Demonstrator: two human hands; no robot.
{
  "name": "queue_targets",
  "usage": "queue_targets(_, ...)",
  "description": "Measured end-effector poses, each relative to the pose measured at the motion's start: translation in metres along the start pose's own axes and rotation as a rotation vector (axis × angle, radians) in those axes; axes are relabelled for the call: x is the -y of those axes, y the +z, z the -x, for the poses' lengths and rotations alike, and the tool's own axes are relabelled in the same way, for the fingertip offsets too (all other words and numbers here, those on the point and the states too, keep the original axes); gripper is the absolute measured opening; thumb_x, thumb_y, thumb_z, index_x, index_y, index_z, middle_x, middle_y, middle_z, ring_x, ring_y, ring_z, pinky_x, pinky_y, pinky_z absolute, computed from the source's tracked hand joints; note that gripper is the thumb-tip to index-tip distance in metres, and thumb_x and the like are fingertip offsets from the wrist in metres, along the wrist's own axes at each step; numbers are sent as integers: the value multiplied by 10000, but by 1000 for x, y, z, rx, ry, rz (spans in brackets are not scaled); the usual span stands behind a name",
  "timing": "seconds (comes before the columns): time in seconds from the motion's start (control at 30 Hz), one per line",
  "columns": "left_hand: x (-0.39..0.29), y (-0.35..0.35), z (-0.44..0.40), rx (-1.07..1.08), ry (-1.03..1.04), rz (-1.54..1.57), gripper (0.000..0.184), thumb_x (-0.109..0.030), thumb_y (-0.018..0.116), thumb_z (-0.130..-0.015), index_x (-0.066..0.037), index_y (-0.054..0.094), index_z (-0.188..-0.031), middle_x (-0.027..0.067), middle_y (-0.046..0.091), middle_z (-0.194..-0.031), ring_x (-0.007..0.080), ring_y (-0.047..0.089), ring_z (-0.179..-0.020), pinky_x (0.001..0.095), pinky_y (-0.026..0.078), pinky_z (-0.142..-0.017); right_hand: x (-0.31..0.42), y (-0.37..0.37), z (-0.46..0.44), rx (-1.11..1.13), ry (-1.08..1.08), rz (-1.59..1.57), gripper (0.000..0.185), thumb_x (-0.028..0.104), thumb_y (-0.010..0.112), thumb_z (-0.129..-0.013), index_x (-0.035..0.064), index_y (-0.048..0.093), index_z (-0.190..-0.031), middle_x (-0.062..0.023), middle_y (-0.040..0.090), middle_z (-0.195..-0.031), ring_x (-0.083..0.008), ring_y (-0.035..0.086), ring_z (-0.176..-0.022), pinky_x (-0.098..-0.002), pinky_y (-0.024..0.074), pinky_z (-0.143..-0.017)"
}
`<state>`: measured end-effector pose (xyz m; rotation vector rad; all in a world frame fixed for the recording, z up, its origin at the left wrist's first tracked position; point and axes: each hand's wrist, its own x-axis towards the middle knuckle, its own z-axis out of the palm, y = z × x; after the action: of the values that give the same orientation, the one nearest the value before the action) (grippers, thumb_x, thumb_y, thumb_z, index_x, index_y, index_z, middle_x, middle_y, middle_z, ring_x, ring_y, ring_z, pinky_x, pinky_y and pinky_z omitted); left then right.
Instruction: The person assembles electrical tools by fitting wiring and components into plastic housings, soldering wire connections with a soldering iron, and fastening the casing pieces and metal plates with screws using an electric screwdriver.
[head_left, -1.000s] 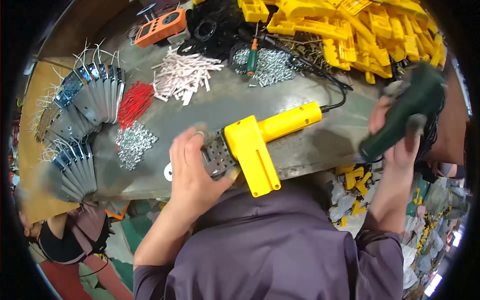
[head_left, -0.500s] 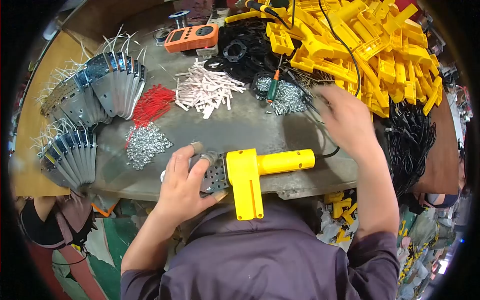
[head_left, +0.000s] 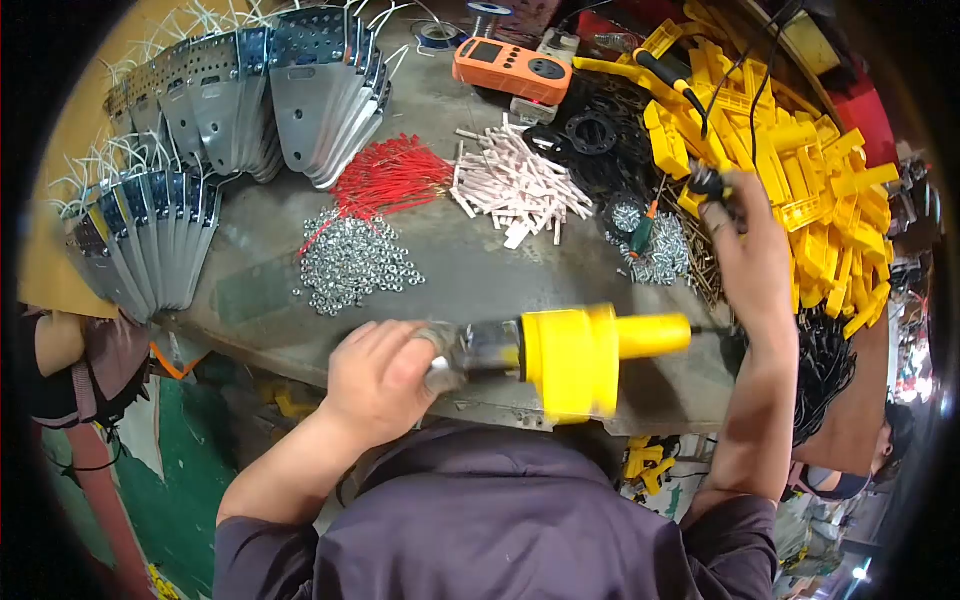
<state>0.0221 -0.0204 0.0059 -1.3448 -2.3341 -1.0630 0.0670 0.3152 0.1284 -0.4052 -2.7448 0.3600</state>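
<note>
My left hand (head_left: 385,380) is closed round the metal plate end of a yellow-handled tool (head_left: 570,360), above the table's front edge. The tool is blurred by motion; its yellow grip (head_left: 655,336) points right, with a black cord (head_left: 712,330) leaving its end. Over at the yellow parts pile, my right hand (head_left: 748,250) grips a small dark piece with a metallic end (head_left: 708,183), its exact kind unclear. A screwdriver (head_left: 642,235) lies on the screws (head_left: 665,250) left of that hand.
An orange meter (head_left: 510,70) stands at the back. White sleeves (head_left: 515,190), red pieces (head_left: 390,175) and nuts (head_left: 355,262) lie in heaps. Metal plates with white wires (head_left: 320,100) stand at left. Yellow shells (head_left: 810,200) and black cords (head_left: 825,375) are piled at right.
The view has shifted, so the table items appear farther right. My left hand's fingers have closed round the plate end. My right hand has moved up beside the yellow pile with a small dark piece.
</note>
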Motion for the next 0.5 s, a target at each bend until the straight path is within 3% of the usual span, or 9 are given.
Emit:
queue_targets(0.03,1,0,0,-29,-101,18,395,-92,776,-675,-38,557,-999,133,643,-962,335,643,-848,398,516,-731,12,-2,-10,-90,-103,-168,315,161,586,-882,41,538,-1168,-228,632,-976,-401,604,-913,-404,478,-777)
queue_targets(0.07,4,3,-1,-83,-187,132,359,-59,745,-700,-45,534,-991,147,626,-970,335,630,-843,391,512,-704,23,-5,-25,-87,-106,-164,315,161,586,-882,41,538,-1168,-228,632,-976,-401,604,-913,-404,478,-777)
queue_targets(0.1,6,5,-4,-84,-189,133,359,-59,745,-700,-45,534,-991,147,626,-970,335,630,-843,391,512,-704,32,-7,-45,-85,-273,-119,337,150,597,-875,30,535,-1183,-213,629,-983,-383,601,-927,-395,471,-809)
queue_targets(0.13,7,7,-7,-192,-90,20,353,-43,737,-692,-51,531,-979,148,619,-985,324,626,-838,385,507,-677,41,-5,-63,-84,-439,-75,360,140,608,-867,20,532,-1198,-198,627,-989,-365,598,-941,-386,465,-840)
queue_targets(0.17,9,7,-8,-300,10,-94,348,-28,728,-685,-56,527,-967,149,611,-1000,313,622,-834,378,501,-650,52,0,-77,-83,-442,-76,360,140,608,-867,20,532,-1198,-198,627,-989,-365,598,-941,-386,465,-840)
queue_targets(0.23,9,0,-6,-245,2,-147,327,-46,718,-668,-63,534,-939,151,592,-1044,333,615,-876,412,496,-705,72,13,-105,-33,-619,182,256,121,514,-926,-8,554,-1143,-207,607,-1131,-371,561,-1063,-395,446,-900)
queue_targets(0.4,12,1,-6,-343,5,-89,302,-93,684,-641,-75,532,-902,137,603,-1037,340,616,-928,463,479,-836,58,72,-192,-28,-697,375,260,116,553,-884,-8,596,-1109,-233,624,-1061,-382,583,-1024,-420,462,-891)
queue_targets(0.47,12,0,-6,-341,12,-87,289,-88,682,-646,-85,538,-896,119,611,-1018,324,622,-938,468,466,-886,66,79,-199,205,-550,440,235,83,618,-834,-14,628,-1047,-222,637,-1036,-376,596,-1004,-422,476,-883)
queue_targets(0.5,13,1,-6,-341,6,-92,289,-88,682,-646,-85,538,-896,119,611,-1018,324,622,-938,468,466,-886,68,82,-202,208,-556,435,235,83,618,-834,-14,628,-1047,-222,637,-1036,-376,596,-1004,-422,476,-883)
